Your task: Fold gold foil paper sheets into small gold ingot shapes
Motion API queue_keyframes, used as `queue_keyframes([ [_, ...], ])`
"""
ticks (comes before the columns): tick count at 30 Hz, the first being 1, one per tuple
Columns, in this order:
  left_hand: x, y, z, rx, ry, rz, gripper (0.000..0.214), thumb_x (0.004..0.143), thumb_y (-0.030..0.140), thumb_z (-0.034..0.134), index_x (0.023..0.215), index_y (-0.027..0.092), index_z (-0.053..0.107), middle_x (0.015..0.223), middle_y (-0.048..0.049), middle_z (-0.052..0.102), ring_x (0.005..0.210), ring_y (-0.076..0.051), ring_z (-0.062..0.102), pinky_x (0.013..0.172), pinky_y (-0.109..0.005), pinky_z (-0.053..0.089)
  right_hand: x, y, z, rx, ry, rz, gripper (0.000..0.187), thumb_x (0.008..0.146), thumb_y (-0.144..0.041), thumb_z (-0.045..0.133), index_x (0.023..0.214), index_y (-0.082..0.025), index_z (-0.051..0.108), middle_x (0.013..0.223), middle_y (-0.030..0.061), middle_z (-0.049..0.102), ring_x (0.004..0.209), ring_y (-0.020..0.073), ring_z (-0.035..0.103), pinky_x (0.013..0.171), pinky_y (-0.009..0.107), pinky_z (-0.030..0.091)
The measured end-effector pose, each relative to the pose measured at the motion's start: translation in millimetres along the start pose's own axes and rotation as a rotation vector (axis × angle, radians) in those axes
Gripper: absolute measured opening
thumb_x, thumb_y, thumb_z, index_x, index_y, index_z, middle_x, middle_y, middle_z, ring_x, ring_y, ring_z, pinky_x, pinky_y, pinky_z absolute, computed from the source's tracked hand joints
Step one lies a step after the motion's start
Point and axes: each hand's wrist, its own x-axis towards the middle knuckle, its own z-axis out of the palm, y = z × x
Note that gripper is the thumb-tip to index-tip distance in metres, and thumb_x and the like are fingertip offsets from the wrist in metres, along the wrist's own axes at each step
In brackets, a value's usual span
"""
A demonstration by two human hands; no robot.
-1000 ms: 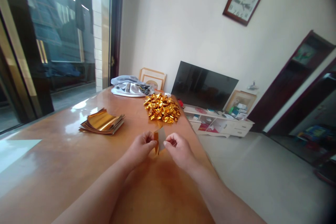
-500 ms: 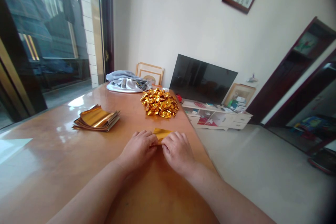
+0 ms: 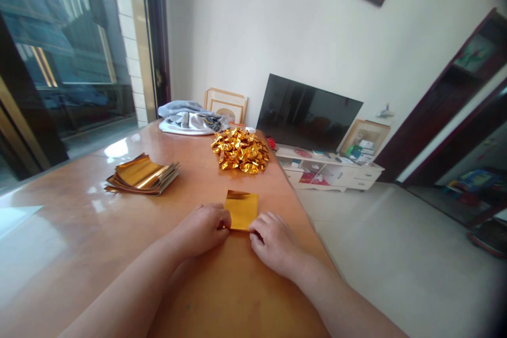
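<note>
My left hand (image 3: 201,230) and right hand (image 3: 273,243) stand apart, fingers at the lower corners of a gold foil square (image 3: 241,210) flat on the tabletop (image 3: 190,182); any pinch cannot be told. Ahead lie crumpled gold foil (image 3: 240,151) and stacked foil sheets (image 3: 140,175). Earlier, my hands nearly met over it.
</note>
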Motion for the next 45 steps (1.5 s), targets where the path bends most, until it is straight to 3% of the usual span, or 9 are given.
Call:
queue_keyframes([
  [16,-3,-11,-5.0,-0.036,-0.051,-0.053,0.013,0.073,0.024,0.059,0.078,0.024,0.070,0.084,-0.0009,0.069,0.073,-0.017,0.062,0.062,-0.025,0.040,-5,1,3,0.116,0.059,0.024,0.010,0.086,-0.015,0.063,0.089,-0.023,0.068,0.090,0.0036,0.065,0.089,0.0205,0.057,0.079,0.032,0.043],
  [30,3,-23,5.2,-0.128,0.030,-0.005,0.015,0.077,0.020,0.054,0.080,0.021,0.069,0.086,-0.0024,0.067,0.074,-0.017,0.059,0.064,-0.025,0.039,-5,3,5,0.166,0.092,0.075,0.013,0.083,-0.012,0.062,0.090,-0.023,0.067,0.090,0.0036,0.064,0.090,0.0208,0.058,0.079,0.031,0.045],
  [34,5,-26,7.5,-0.185,0.096,0.015,0.015,0.080,0.019,0.053,0.080,0.021,0.068,0.084,-0.0012,0.065,0.072,-0.016,0.057,0.065,-0.025,0.038,-5,1,3,0.250,0.140,0.121,0.020,0.081,-0.016,0.064,0.100,-0.024,0.066,0.095,0.0045,0.065,0.093,0.0224,0.059,0.082,0.033,0.047],
  [38,8,-29,9.6,-0.340,0.148,-0.010,0.013,0.082,0.021,0.053,0.080,0.019,0.066,0.079,-0.0007,0.063,0.072,-0.016,0.055,0.065,-0.026,0.037,-4,5,3,0.460,0.301,0.219,0.035,0.082,-0.017,0.060,0.116,-0.022,0.061,0.108,0.0069,0.064,0.098,0.0218,0.060,0.087,0.033,0.049],
  [41,10,-27,5.1,-0.559,0.168,-0.062,0.016,0.086,0.031,0.058,0.082,0.017,0.064,0.074,0.0011,0.059,0.069,-0.015,0.051,0.064,-0.025,0.036,-2,13,4,0.635,0.404,0.389,0.023,0.085,-0.022,0.056,0.107,-0.019,0.061,0.096,0.0054,0.066,0.086,0.0197,0.061,0.078,0.031,0.050],
  [43,9,-22,-0.1,-0.742,0.190,-0.092,0.021,0.086,0.038,0.063,0.085,0.017,0.064,0.075,0.0023,0.057,0.069,-0.013,0.048,0.065,-0.025,0.036,-2,16,5,0.753,0.325,0.477,0.014,0.087,-0.028,0.056,0.093,-0.018,0.063,0.082,0.0029,0.065,0.075,0.0183,0.060,0.068,0.029,0.048],
  [45,7,-17,-4.4,-0.937,0.214,-0.118,0.023,0.084,0.038,0.069,0.087,0.017,0.064,0.077,0.0029,0.057,0.071,-0.012,0.047,0.067,-0.024,0.035,-1,16,5,0.857,0.167,0.506,0.020,0.089,-0.035,0.058,0.085,-0.017,0.066,0.074,0.0021,0.064,0.070,0.0180,0.059,0.062,0.028,0.045],
])
